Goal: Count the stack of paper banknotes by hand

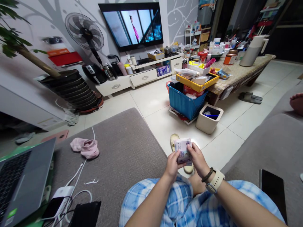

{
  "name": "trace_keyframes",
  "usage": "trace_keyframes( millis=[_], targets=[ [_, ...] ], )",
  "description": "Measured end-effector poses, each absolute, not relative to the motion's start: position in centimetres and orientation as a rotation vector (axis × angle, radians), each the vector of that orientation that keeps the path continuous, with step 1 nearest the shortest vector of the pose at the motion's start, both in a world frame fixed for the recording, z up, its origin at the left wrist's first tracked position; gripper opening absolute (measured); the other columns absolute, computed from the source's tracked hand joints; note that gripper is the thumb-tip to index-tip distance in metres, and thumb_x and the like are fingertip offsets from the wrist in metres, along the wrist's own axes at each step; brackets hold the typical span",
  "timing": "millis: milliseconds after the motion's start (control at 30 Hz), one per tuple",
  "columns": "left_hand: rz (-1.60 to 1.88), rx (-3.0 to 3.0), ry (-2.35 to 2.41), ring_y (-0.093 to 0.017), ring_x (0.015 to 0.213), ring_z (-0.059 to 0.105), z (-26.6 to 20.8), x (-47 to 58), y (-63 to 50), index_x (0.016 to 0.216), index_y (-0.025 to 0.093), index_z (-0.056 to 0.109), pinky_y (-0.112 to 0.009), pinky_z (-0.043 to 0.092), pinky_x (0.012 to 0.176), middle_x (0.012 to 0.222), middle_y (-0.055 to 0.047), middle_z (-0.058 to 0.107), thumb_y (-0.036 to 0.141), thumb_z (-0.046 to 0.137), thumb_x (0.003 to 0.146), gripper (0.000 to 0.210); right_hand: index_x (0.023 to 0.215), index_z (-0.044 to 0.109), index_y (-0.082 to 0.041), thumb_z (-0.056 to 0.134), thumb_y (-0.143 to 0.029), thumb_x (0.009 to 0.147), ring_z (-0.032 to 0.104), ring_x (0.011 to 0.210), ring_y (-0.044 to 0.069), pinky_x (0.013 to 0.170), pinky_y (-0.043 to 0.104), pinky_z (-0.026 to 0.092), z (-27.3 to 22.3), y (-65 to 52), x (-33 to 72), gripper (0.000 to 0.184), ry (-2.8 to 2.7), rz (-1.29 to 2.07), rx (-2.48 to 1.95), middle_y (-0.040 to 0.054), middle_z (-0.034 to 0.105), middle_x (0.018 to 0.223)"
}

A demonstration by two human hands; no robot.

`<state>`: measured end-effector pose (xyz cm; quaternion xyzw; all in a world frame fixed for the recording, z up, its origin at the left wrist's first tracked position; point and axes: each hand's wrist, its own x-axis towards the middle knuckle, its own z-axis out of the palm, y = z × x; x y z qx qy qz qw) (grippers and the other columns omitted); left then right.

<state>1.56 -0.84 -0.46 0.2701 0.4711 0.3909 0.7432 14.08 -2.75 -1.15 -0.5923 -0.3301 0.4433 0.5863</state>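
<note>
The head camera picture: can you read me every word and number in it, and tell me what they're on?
"5": on the top of the stack of notes; the rest of its print is too small to read.
Too blurred to read: the marks on the fan hub, brown jar and green sticker.
Nothing else reads clearly.

To your left you have a laptop [29,181] and, near it, a pink cloth [90,149]; to your right, a phone [273,190]. Ahead you see a fan [81,31] beside a lit TV [133,26], a jug [252,52] on the cluttered counter [261,60], and a yellow tray [205,85] atop a blue tub [184,103].
</note>
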Motion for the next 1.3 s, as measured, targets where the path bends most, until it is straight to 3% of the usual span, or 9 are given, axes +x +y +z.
trace_keyframes(
  millis=[133, 300, 567, 900, 1300],
  targets=[
    [0.867, 0.516, 1.093, -0.019, 0.068, 0.069, 0.2, 1.5, -0.6, 0.098, 0.012, 0.071, -0.030, 0.058, 0.059, 0.084, -0.010, 0.075, 0.035, 0.065, 0.088, 0.026, 0.091, 0.065, -0.021, 0.073, -0.059, 0.074, 0.059, 0.078, 0.021, 0.072, 0.032, 0.049, -0.9, -2.4, 14.6, 0.043, -0.777, 0.831, -1.398, 0.0044, 0.068, 0.084],
    [0.861, 0.505, 1.102, -0.018, 0.068, 0.069, 0.5, 1.6, -0.7, 0.098, 0.013, 0.071, -0.029, 0.057, 0.061, 0.084, -0.010, 0.075, 0.031, 0.062, 0.088, 0.023, 0.073, 0.062, -0.021, 0.075, -0.060, 0.073, 0.053, 0.066, 0.018, 0.062, 0.030, 0.047, -0.9, -2.4, 15.0, 0.041, -0.846, 0.815, -1.451, 0.0028, 0.063, 0.070],
    [0.854, 0.505, 1.075, -0.020, 0.070, 0.069, 0.4, 1.6, -0.7, 0.095, 0.013, 0.070, -0.029, 0.055, 0.061, 0.079, -0.008, 0.075, 0.028, 0.072, 0.077, 0.024, 0.067, 0.058, -0.021, 0.078, -0.059, 0.068, 0.051, 0.063, 0.016, 0.059, 0.028, 0.045, -1.4, -2.3, 15.0, 0.043, -0.819, 0.831, -1.460, -0.0001, 0.059, 0.065],
    [0.829, 0.328, 1.105, -0.018, 0.062, 0.069, 0.8, 1.5, -0.3, 0.099, 0.013, 0.069, -0.030, 0.054, 0.063, 0.079, -0.008, 0.076, 0.034, 0.060, 0.091, 0.025, 0.070, 0.059, -0.020, 0.074, -0.054, 0.077, 0.051, 0.064, 0.015, 0.062, 0.028, 0.045, -0.4, -2.6, 14.6, 0.037, -0.853, 0.953, -1.334, -0.0011, 0.059, 0.068],
    [0.884, 0.282, 1.109, -0.016, 0.060, 0.067, 0.7, 1.6, -0.1, 0.095, 0.013, 0.069, -0.027, 0.053, 0.057, 0.074, -0.006, 0.074, 0.031, 0.057, 0.092, 0.022, 0.076, 0.067, -0.020, 0.066, -0.052, 0.084, 0.057, 0.070, 0.019, 0.066, 0.030, 0.045, 1.4, -3.5, 14.0, 0.033, -0.952, 0.950, -1.335, 0.0023, 0.064, 0.072]
  ],
)
